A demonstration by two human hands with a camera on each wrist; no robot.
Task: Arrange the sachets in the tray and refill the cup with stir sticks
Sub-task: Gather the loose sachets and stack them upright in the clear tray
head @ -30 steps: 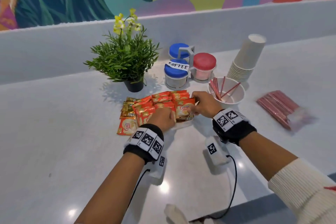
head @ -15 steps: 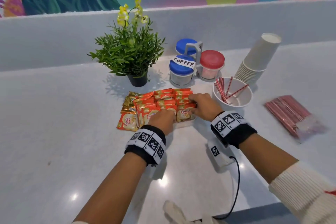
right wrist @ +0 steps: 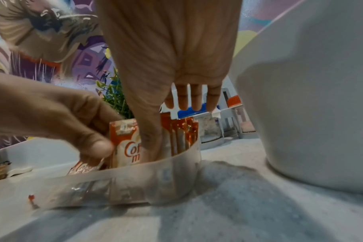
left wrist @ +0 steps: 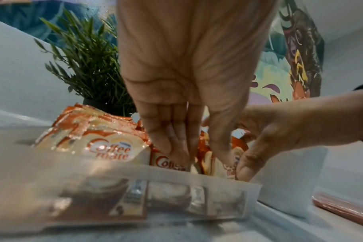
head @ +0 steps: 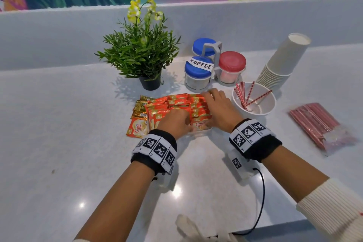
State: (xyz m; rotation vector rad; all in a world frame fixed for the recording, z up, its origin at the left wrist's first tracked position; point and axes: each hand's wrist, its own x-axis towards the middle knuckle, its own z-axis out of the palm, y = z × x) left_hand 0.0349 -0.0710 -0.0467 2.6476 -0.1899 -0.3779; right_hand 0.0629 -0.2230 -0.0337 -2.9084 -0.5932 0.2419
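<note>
Sachets (head: 177, 104) stand in tray (left wrist: 228, 194) between both hands' grip.

Black wristbands (head: 155, 153) with white coded tags; cream ribbed sleeve (head: 334, 208); black cable (head: 262, 198), apparently from right wrist unit.

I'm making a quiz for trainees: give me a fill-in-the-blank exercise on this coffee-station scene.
1. Both hands are among the sachets in the clear ____.
2. The white cup holds a few red ____.
3. The label on the blue-lidded jar reads ____.
4. The sealed pack of stir sticks lies to the ____ of the cup.

Missing: tray; stir sticks; COFFEE; right
</note>
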